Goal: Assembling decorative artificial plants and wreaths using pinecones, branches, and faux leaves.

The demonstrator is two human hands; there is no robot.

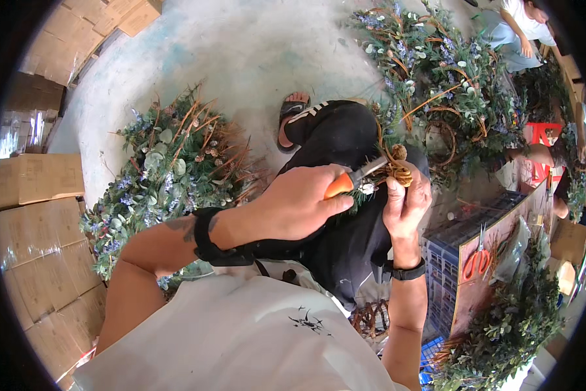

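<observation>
My left hand [299, 202] is closed round the orange handle of a tool [340, 185] with a dark collar and a narrow metal end; its exact kind is unclear. The metal end reaches up to a tan bundle of coiled twigs [400, 174], which the fingers of my right hand [407, 203] pinch. Just above the bundle sits a pine cone [398, 152]. The twigs seem to belong to a wreath [389, 124] with greenery lying against my knee. Part of it is hidden behind my hands.
Heaps of wreaths with blue flowers lie on the floor at left [165, 169] and far right [430, 58]. Stacked cartons [45, 228] line the left side. Red-handled scissors [478, 260] rest on a board over a blue crate [441, 280] at right. Another person [521, 32] sits at the far right.
</observation>
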